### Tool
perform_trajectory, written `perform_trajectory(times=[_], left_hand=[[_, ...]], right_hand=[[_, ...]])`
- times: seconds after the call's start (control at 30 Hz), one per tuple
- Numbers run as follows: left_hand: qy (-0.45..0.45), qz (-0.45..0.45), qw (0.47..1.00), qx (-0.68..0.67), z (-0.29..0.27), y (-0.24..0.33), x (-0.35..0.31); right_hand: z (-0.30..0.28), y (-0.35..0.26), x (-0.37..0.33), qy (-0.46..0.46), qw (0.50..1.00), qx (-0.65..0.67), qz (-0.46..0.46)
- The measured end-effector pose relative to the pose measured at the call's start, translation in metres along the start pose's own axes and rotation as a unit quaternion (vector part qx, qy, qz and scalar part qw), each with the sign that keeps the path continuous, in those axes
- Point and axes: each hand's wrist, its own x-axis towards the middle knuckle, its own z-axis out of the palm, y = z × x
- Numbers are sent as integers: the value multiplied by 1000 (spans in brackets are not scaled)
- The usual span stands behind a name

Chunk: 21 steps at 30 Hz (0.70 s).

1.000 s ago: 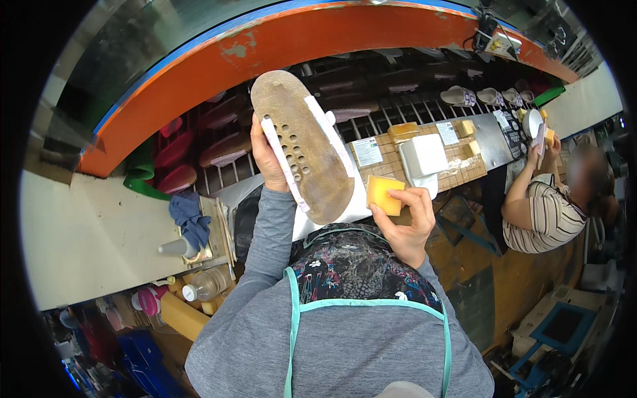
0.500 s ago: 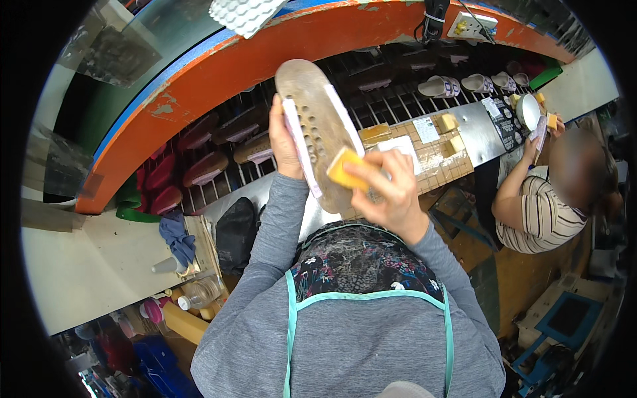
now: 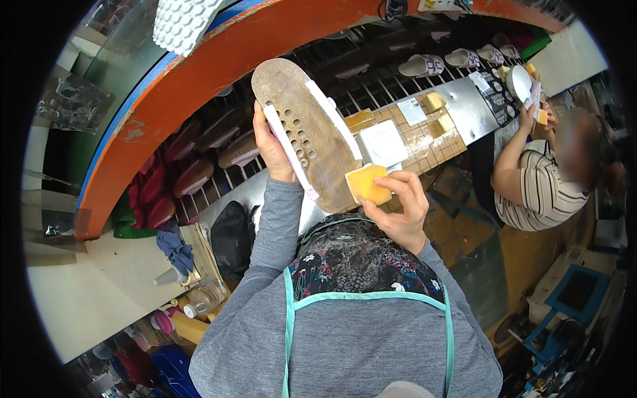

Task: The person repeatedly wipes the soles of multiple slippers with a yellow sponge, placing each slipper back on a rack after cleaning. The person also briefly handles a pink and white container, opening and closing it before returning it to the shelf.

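In my left hand (image 3: 273, 151) is a brown shoe last (image 3: 326, 164), tilted with its sole face toward me. Round holes run in rows along its middle, and white strips of upper lie along both sides. The fingers are wrapped round its left edge and partly hidden behind it. My right hand (image 3: 406, 211) pinches a flat yellow sponge (image 3: 367, 185) between thumb and fingers. The sponge is beside the lower right edge of the last; whether they touch I cannot tell. Just beyond the sponge sits a square white container (image 3: 383, 144).
A tiled-pattern board (image 3: 424, 142) bears sponge blocks (image 3: 434, 101). Behind the last runs a rack of rods (image 3: 371, 96) with more lasts and white slippers (image 3: 421, 65), under an orange frame (image 3: 146, 126). A co-worker (image 3: 541, 172) sits at right. A plastic bottle (image 3: 206, 298) lies lower left.
The sponge has come off the sole face and moved right and slightly down with my right hand. The last has shifted a little left. The white container is more exposed.
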Motion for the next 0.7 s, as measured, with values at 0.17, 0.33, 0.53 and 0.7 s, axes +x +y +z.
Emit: perform_trajectory(times=[0.17, 0.33, 0.53, 0.7], left_hand=[[-46, -28, 999, 9, -8, 3, -9], [-53, -51, 997, 19, -15, 12, -11], [-59, -101, 993, -3, -21, 10, -8], [-43, -61, 996, 46, -19, 16, -9]], right_hand=[[1, -14, -8, 21, 999, -7, 47], [3, -32, -20, 50, 995, -31, 81], [15, -45, -30, 28, 996, -77, 22], [19, -60, -34, 37, 996, -83, 4]])
